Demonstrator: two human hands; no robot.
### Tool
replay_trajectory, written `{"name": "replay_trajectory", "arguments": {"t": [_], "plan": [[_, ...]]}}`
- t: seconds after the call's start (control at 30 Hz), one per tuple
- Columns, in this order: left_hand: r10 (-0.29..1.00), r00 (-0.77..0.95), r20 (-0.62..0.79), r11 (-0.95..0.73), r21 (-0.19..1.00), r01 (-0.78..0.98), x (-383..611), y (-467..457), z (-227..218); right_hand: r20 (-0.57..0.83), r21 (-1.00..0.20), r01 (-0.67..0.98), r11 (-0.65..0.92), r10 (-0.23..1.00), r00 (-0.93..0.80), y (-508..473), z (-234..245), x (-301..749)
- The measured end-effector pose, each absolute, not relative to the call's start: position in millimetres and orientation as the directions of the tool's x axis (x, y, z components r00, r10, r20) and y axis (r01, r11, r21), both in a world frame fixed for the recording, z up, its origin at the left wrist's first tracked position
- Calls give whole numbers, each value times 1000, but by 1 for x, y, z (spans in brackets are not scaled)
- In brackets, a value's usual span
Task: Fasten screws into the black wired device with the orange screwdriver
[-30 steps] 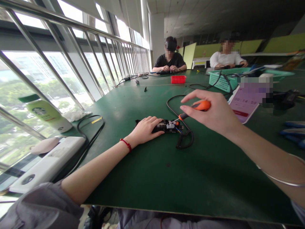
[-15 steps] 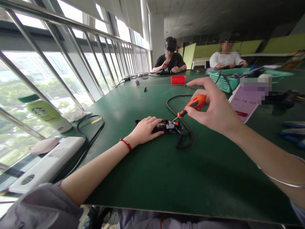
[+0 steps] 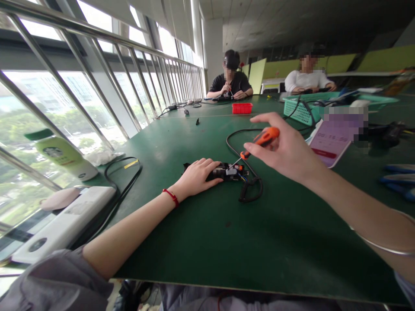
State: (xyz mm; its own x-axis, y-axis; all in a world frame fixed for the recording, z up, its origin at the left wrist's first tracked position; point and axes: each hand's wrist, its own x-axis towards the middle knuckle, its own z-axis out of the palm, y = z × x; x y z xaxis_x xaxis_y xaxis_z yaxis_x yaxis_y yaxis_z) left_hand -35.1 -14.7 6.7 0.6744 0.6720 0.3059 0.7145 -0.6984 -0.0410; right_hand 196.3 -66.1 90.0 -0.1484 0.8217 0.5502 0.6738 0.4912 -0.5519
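Note:
My left hand (image 3: 201, 175) is closed over a black corded device (image 3: 218, 172) that lies on the green table. Its right end is exposed, showing a grey block and thin coloured wires; its left part is mostly under my palm. In my right hand (image 3: 285, 149) is an orange and black screwdriver (image 3: 264, 137), held at the handle with the index finger stretched out. The screwdriver slants down to the left, its tip at the exposed end of the device. Whether the tip sits in a screw is too small to tell. A black cord (image 3: 251, 199) loops beside the device.
A red box (image 3: 242, 108) and a teal basket (image 3: 300, 112) stand further back. At right are a phone (image 3: 333, 140) and blue-handled tools (image 3: 400, 179). A green bottle (image 3: 63, 153) and a white case (image 3: 65, 226) lie at left. Two people sit across the table.
My right hand has shifted slightly down and to the left, and its fingers have moved on the screwdriver handle. My left hand and the device stay in place.

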Motion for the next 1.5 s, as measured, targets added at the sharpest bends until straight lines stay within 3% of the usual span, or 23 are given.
{"name": "replay_trajectory", "arguments": {"t": [0.1, 0.2, 0.27, 0.47, 0.63, 0.8, 1.0, 1.17, 1.37, 1.5], "plan": [[673, 672, 308, -697, -38, 716, -35, -15, 6, 532, -536, 691, 485, 830, -170, -65, 88, 196], [670, 675, 308, -700, -38, 713, -35, -15, 7, 530, -645, 538, 543, 825, -197, -65, 88, 197], [670, 676, 307, -701, -40, 712, -34, -15, 7, 562, -653, 505, 564, 808, -176, -65, 87, 197], [670, 675, 309, -699, -41, 714, -34, -15, 7, 598, -572, 651, 500, 797, -87, -67, 88, 196], [669, 675, 311, -700, -41, 713, -34, -15, 7, 605, -654, 474, 590, 783, -141, -62, 85, 196], [668, 677, 310, -703, -36, 710, -34, -15, 7, 619, -598, 619, 509, 784, -47, -62, 83, 196], [668, 671, 321, -703, -21, 710, -34, -15, 6, 595, -659, 459, 597, 786, -168, -63, 83, 195], [668, 675, 313, -701, -40, 713, -34, -16, 7, 532, -645, 594, 481, 840, -102, -64, 84, 194], [673, 671, 312, -700, -25, 714, -34, -15, 7, 573, -698, 392, 599, 796, -195, -56, 75, 195], [672, 671, 313, -699, -31, 714, -34, -15, 7, 523, -685, 529, 500, 844, -121, -57, 75, 194]]}}
